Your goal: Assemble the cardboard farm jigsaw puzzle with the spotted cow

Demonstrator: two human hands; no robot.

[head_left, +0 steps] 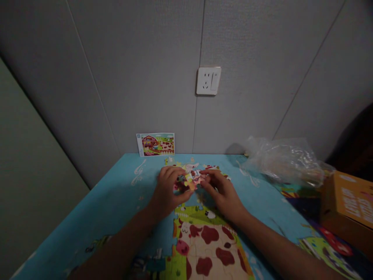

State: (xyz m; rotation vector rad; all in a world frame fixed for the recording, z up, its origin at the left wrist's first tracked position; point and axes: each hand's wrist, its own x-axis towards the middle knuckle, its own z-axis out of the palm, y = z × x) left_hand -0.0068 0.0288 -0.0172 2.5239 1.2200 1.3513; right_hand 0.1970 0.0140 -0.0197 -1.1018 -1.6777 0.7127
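Observation:
Between my two hands, above the blue table, are small jigsaw pieces [192, 179] in yellow, orange, pink and white. My left hand [170, 188] pinches them from the left with thumb and fingers. From the right, the fingers of my right hand [221, 192] close on their other edge. Whether the pieces are joined, I cannot tell. Nearer to me lies an assembled part of the puzzle [208, 245] with a brown-spotted cow, a sheep and green grass. Loose pieces lie behind and under my hands, partly hidden by them.
A picture card of a farm [157, 144] leans on the grey wall [140, 77]. At the back right sits a clear plastic bag [285, 159]. An orange box [349, 206] stands at the right. A white wall socket [208, 81] is above the blue table surface [116, 198].

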